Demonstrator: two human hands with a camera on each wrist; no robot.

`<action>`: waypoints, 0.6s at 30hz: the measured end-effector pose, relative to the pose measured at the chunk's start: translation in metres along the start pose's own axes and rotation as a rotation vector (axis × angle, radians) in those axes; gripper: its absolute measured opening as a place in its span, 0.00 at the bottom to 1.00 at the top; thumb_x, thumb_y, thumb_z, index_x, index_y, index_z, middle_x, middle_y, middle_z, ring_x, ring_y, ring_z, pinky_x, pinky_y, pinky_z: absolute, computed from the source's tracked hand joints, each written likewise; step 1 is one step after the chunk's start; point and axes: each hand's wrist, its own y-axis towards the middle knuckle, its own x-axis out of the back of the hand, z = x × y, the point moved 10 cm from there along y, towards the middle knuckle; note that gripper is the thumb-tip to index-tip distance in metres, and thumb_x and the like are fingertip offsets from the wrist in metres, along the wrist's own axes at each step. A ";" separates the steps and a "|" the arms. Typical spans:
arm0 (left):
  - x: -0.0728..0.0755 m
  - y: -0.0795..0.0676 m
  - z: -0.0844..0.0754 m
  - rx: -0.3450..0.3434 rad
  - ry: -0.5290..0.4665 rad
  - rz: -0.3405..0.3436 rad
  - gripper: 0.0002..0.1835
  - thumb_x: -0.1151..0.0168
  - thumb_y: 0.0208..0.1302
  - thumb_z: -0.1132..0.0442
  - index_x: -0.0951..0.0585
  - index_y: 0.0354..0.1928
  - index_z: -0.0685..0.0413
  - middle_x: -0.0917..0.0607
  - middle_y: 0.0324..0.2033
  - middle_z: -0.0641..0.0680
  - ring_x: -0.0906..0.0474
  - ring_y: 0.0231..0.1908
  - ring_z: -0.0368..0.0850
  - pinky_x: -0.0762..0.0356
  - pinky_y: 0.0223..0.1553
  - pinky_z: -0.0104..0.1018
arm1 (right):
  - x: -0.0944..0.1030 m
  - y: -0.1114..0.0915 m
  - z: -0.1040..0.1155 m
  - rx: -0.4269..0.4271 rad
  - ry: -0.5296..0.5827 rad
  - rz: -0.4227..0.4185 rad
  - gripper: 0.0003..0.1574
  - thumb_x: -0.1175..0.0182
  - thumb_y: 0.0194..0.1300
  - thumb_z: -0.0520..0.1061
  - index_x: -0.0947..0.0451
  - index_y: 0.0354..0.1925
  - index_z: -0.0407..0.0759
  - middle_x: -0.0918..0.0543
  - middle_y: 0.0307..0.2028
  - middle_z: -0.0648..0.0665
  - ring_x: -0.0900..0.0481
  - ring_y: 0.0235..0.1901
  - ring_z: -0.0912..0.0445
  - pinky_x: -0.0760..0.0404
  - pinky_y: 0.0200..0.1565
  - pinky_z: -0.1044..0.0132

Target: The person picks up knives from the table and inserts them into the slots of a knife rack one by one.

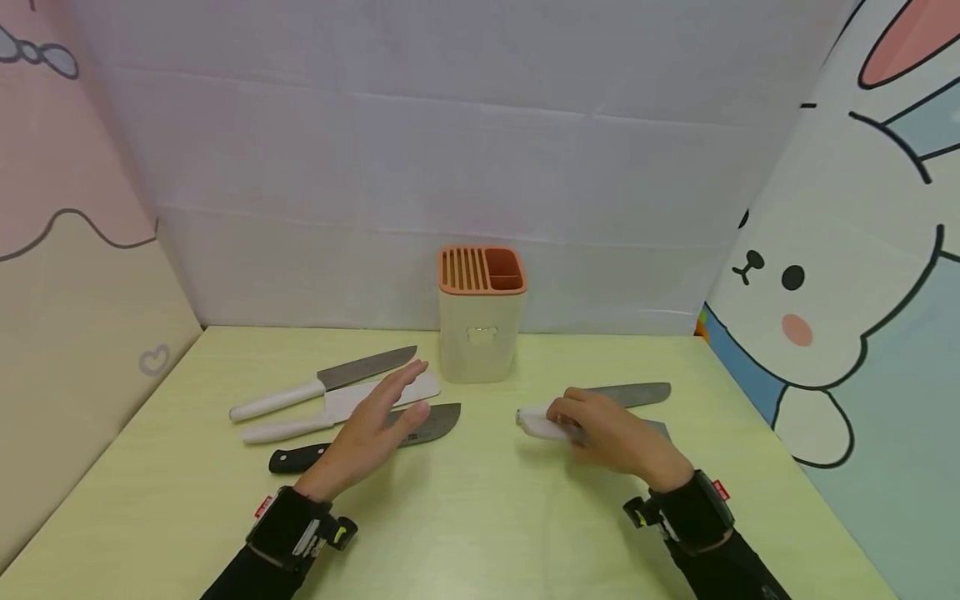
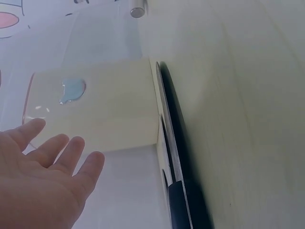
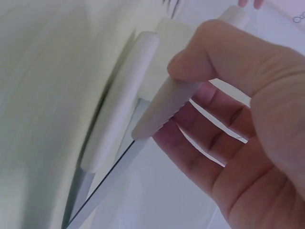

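Observation:
My right hand (image 1: 611,433) pinches a white-handled knife (image 3: 164,107) by its handle between thumb and fingers, just above the table. A second white-handled knife (image 3: 119,105) lies beside it. Over on the left, my left hand (image 1: 367,437) hovers with spread fingers above a black-handled knife (image 1: 300,458), gripping nothing. Behind that knife lie a white-handled knife with a grey blade (image 1: 367,367) and another with a broad white blade (image 1: 348,404); the left hand partly covers this blade. A knife holder (image 2: 95,109) stands upright behind, its orange slotted lid (image 1: 465,271) on top.
The pale yellow table (image 1: 487,517) meets a white back sheet (image 1: 322,283) just behind the holder. A side panel printed with a cartoon rabbit (image 1: 840,292) rises on the right, and a pink and cream panel (image 1: 75,333) on the left.

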 end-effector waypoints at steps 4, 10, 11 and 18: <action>-0.003 0.002 -0.001 -0.006 -0.006 0.004 0.30 0.48 0.72 0.46 0.44 0.72 0.33 0.44 0.71 0.46 0.40 0.65 0.50 0.37 0.59 0.60 | 0.009 0.006 0.005 -0.008 0.046 -0.015 0.24 0.34 0.50 0.35 0.24 0.46 0.50 0.28 0.35 0.56 0.31 0.31 0.61 0.25 0.35 0.67; -0.005 0.004 0.000 0.001 -0.006 -0.009 0.30 0.48 0.72 0.46 0.44 0.71 0.31 0.43 0.70 0.43 0.40 0.64 0.47 0.36 0.58 0.58 | 0.027 0.014 0.015 0.024 0.089 -0.083 0.23 0.36 0.50 0.35 0.23 0.46 0.50 0.27 0.35 0.57 0.30 0.32 0.61 0.25 0.34 0.67; -0.006 0.004 0.000 -0.001 -0.007 -0.011 0.30 0.48 0.71 0.46 0.43 0.72 0.33 0.43 0.70 0.43 0.40 0.64 0.47 0.36 0.58 0.58 | 0.030 0.015 0.016 0.031 0.101 -0.097 0.23 0.36 0.50 0.34 0.24 0.46 0.50 0.27 0.35 0.57 0.30 0.32 0.61 0.25 0.34 0.66; -0.012 0.009 -0.004 -0.006 -0.009 -0.012 0.31 0.47 0.71 0.45 0.42 0.72 0.37 0.41 0.69 0.43 0.37 0.61 0.48 0.34 0.56 0.58 | 0.044 0.025 0.024 0.081 0.202 -0.197 0.25 0.36 0.50 0.34 0.24 0.47 0.50 0.25 0.37 0.57 0.26 0.34 0.64 0.20 0.36 0.62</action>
